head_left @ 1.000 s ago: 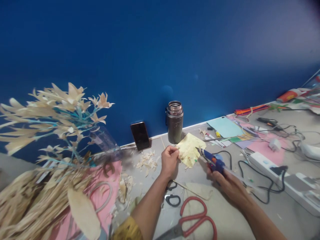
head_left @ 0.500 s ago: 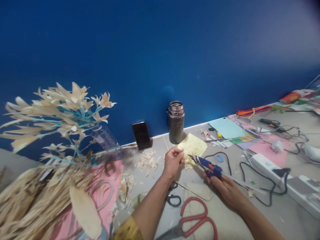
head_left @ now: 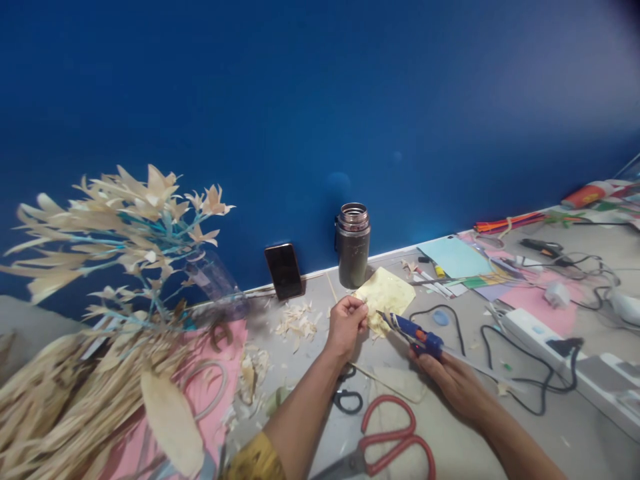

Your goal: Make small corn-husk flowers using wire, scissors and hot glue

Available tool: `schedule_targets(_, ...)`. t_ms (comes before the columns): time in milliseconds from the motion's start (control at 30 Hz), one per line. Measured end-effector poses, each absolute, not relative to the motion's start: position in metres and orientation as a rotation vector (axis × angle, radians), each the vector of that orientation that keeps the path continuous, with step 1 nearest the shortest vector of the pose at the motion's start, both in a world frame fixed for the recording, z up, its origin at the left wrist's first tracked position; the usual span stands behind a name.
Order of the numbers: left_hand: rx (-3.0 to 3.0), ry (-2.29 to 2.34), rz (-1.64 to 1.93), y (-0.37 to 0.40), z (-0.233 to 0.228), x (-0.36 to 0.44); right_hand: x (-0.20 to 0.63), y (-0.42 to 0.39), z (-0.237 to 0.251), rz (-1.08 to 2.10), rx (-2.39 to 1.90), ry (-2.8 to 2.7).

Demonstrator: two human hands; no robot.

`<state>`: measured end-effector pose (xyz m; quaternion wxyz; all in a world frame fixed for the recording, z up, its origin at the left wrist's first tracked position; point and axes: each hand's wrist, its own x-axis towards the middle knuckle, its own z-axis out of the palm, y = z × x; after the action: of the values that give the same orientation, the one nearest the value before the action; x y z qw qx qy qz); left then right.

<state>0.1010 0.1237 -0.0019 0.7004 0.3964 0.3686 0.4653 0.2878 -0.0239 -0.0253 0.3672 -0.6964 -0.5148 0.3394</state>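
My left hand (head_left: 347, 325) is closed around a small pale piece that I cannot make out clearly, held just above the grey table (head_left: 465, 440). My right hand (head_left: 447, 375) grips a blue glue gun (head_left: 413, 332) whose nozzle points left, almost touching that piece. A yellow paper sheet (head_left: 387, 292) lies flat just behind both hands. A thin wooden stick (head_left: 380, 381) lies on the table under my wrists.
Red-handled scissors (head_left: 395, 437) and small black scissors (head_left: 346, 397) lie near my arms. A dark metal flask (head_left: 353, 245) and a phone (head_left: 285, 271) stand against the blue wall. Dried-leaf branches (head_left: 120, 233) fill the left. Cables, a power strip (head_left: 565, 347) and coloured papers cover the right.
My right hand brought the glue gun down and left, closing its nozzle on the piece in my left hand. Over the last half second, almost nothing moved.
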Motion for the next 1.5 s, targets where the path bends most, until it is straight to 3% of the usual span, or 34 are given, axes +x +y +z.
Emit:
schedule_targets(667, 0.829, 0.781, 0.993, 0.125, -0.006, 0.101, 0.281, -0.024, -0.009, 0.793, -1.839, -1.485)
schedule_targets(1067, 0.679, 0.759, 0.973, 0.118, 0.004, 0.101, 0.286, -0.002, -0.009, 0.175, -1.808, -1.931)
schedule_targets(1367, 0.656, 0.852, 1.027, 0.099, 0.017, 0.110, 0.251, 0.015, 0.045, -0.539, -1.580, -1.969)
schedule_targets(1500, 0.667, 0.841, 1.056, 0.089, 0.026, 0.115, 0.235, 0.031, 0.052, -0.698, -1.529, -1.976)
